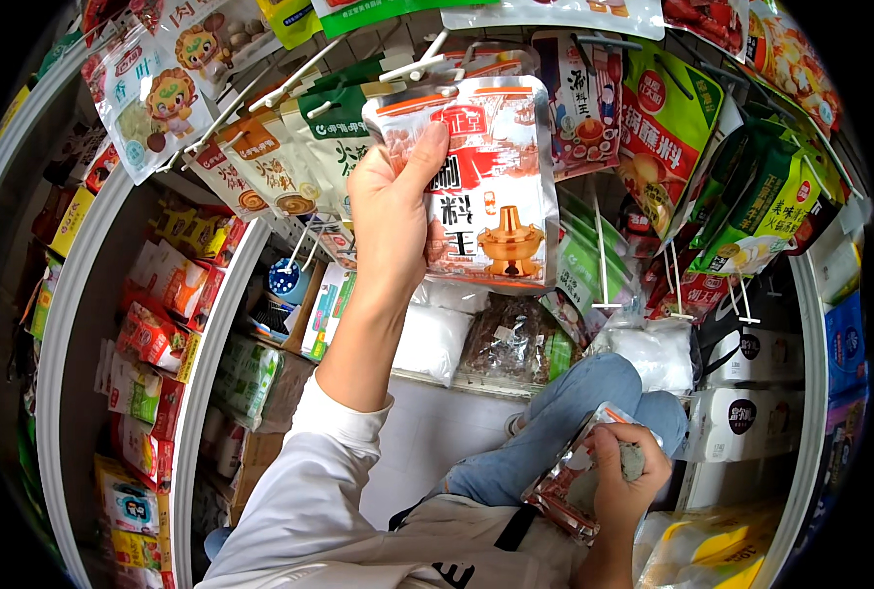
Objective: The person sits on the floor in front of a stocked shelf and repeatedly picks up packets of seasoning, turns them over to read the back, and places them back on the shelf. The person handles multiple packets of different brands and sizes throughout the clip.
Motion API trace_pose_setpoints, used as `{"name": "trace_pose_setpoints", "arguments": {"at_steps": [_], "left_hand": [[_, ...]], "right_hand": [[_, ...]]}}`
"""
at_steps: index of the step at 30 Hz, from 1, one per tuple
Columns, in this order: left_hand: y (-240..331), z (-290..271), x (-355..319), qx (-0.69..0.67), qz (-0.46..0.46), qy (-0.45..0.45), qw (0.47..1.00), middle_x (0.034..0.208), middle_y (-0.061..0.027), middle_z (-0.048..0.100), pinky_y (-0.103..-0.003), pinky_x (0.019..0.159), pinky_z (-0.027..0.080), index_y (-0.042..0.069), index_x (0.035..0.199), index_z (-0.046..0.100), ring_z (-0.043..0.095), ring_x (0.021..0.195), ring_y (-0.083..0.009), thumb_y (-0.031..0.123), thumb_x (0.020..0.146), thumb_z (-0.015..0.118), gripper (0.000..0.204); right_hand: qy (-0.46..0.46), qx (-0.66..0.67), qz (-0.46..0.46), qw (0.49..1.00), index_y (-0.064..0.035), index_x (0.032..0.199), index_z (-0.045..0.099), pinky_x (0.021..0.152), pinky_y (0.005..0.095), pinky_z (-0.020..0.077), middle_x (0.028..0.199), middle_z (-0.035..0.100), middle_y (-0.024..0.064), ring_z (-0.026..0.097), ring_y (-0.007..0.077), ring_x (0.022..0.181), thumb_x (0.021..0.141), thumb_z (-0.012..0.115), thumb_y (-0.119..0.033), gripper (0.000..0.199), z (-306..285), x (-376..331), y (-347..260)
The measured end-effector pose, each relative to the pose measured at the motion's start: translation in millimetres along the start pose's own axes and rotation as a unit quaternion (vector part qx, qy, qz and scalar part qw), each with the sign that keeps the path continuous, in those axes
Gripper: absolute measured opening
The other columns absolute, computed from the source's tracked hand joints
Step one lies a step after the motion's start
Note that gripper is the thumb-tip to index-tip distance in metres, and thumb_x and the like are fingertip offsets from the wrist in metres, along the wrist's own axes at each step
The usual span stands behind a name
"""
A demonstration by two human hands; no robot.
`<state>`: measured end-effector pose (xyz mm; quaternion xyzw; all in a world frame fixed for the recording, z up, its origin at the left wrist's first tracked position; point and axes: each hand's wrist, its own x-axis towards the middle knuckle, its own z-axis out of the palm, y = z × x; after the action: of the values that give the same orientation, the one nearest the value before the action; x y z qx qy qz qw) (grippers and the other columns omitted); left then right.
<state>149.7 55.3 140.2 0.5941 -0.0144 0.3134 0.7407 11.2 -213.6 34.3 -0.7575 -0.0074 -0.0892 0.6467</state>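
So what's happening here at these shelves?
A person crouches in front of a store display of hanging food packets. The left hand is raised, gripping a silver and red sauce pouch with a golden hotpot pictured on it, right at the white peg hooks. The right hand is down by the knee in blue jeans, holding a second clear packet. White bags lie on the shelf below.

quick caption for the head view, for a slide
Left hand holds a pouch at pegs; right hand holds another.
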Motion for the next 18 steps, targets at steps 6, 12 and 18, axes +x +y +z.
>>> {"name": "trace_pose_setpoints", "arguments": {"at_steps": [6, 12, 18], "left_hand": [[-5.9, -0.4, 5.5, 0.14, 0.108, 0.032, 0.984, 0.087, -0.0081, 0.065, -0.022, 0.065, 0.047, -0.001, 0.099, 0.058, 0.057, 0.072, -0.0088, 0.02, 0.093, 0.07, 0.025], [-15.4, -1.2, -18.5, 0.309, 0.383, 0.115, 0.863, 0.14, -0.0195, 0.038, -0.036, 0.089, 0.046, -0.001, 0.126, 0.05, 0.046, 0.119, -0.0264, 0.003, 0.081, 0.076, 0.052], [-17.4, -2.7, -23.1, 0.599, 0.493, 0.073, 0.627, 0.147, -0.0168, 0.041, -0.039, 0.099, 0.032, 0.008, 0.127, 0.062, 0.04, 0.123, -0.0303, -0.001, 0.073, 0.074, 0.056]], "right_hand": [[0.004, -0.002, 0.002, 1.0, 0.0033, 0.084, 0.069, 0.068, 0.0271, 0.0506, 0.074, 0.07, 0.0091, 0.066, 0.0153, 0.069, 0.081, 0.071, 0.003, 0.003, -1.5, 1.2, -0.8], [0.024, -0.021, -0.019, 0.999, 0.0033, 0.081, 0.068, 0.067, 0.0273, 0.0499, 0.073, 0.069, 0.0088, 0.064, 0.0145, 0.066, 0.081, 0.071, 0.001, 0.004, -9.6, 4.5, 3.9], [0.037, 0.016, 0.015, 0.999, 0.0031, 0.082, 0.067, 0.068, 0.0267, 0.0502, 0.073, 0.069, 0.0089, 0.065, 0.014, 0.068, 0.082, 0.07, 0.001, 0.004, -10.7, 6.7, 2.0]]}}
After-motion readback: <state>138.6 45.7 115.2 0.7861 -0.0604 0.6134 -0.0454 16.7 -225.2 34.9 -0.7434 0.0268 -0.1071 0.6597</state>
